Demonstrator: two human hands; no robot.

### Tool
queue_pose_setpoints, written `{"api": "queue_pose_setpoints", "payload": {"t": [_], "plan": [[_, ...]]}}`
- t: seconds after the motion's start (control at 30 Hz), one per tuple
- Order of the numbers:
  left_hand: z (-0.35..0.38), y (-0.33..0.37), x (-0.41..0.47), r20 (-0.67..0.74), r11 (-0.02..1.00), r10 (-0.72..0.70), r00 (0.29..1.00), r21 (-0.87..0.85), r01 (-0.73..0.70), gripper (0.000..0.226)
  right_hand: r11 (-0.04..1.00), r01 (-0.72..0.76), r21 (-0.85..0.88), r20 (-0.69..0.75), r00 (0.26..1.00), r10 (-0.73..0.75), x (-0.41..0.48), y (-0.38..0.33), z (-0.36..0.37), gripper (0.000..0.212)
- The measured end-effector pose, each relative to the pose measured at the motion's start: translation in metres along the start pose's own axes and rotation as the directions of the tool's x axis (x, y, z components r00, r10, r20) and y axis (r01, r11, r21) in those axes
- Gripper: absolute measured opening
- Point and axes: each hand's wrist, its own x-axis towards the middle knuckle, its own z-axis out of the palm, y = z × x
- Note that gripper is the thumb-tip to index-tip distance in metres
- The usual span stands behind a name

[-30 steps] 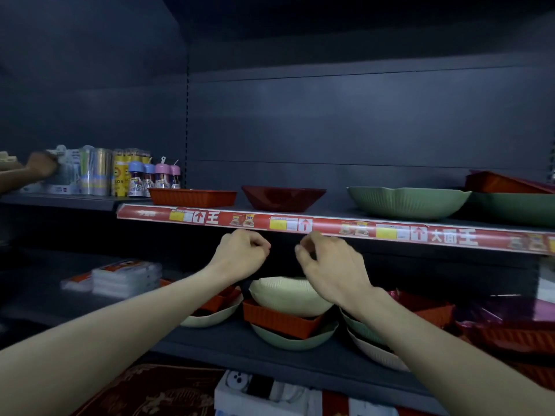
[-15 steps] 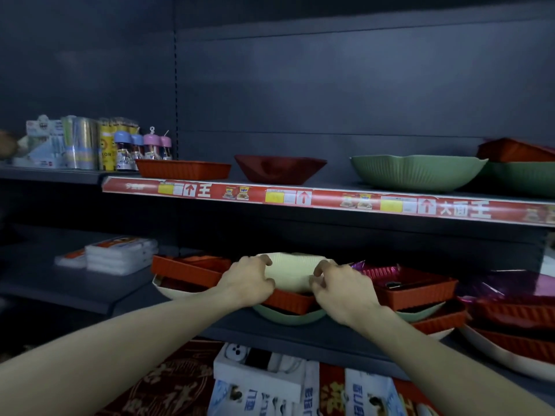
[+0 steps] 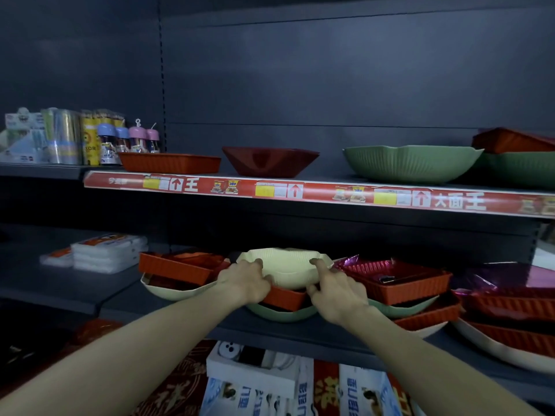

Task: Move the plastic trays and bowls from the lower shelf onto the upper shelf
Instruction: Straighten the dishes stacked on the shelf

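A cream ribbed bowl (image 3: 285,268) tops a stack on the lower shelf (image 3: 90,298), resting in an orange tray (image 3: 285,298) that sits in a green bowl (image 3: 282,315). My left hand (image 3: 244,283) grips the cream bowl's left rim and my right hand (image 3: 336,291) grips its right side. More orange trays (image 3: 180,267) and cream bowls (image 3: 177,291) lie to the left; a red tray (image 3: 399,280) is stacked to the right. On the upper shelf (image 3: 300,190) stand an orange tray (image 3: 169,162), a dark red bowl (image 3: 270,160) and a green bowl (image 3: 411,162).
Cans and small bottles (image 3: 90,139) crowd the upper shelf's far left. White packets (image 3: 105,253) lie at the lower shelf's left. More stacked trays and bowls (image 3: 510,313) fill the lower right. Boxes (image 3: 255,373) sit below the lower shelf.
Both hands dropped from the upper shelf's price strip to the lower shelf and closed on the cream bowl's rim. The view tilted down slightly.
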Motion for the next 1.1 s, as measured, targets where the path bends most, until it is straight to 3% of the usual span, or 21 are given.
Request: {"api": "queue_pose_setpoints", "payload": {"t": [0.17,0.33,0.5,0.87,1.1], "plan": [[0.005,-0.008,0.010,0.035,1.000,0.018,0.999,-0.002,-0.018,0.061,0.994,-0.076,0.081,0.053,0.996,0.072,0.014,0.003,0.000,0.049],[0.012,-0.021,0.013,0.003,0.997,0.073,0.997,-0.023,-0.073,0.057,0.970,-0.134,0.201,0.079,0.990,0.120,0.021,0.006,0.009,0.050],[0.014,-0.026,0.019,0.010,0.985,0.114,0.993,-0.128,-0.111,0.060,0.881,-0.172,0.441,0.040,0.984,0.172,0.031,0.009,0.022,0.044],[0.018,-0.048,0.021,-0.121,0.966,0.116,0.986,-0.219,-0.141,0.065,0.669,-0.122,0.734,-0.093,0.957,0.276,0.025,0.012,0.027,0.028],[0.004,-0.066,0.015,-0.166,0.926,0.119,0.979,-0.338,-0.170,0.061,0.620,-0.033,0.784,-0.147,0.960,0.238,0.006,0.024,0.014,0.028]]}}
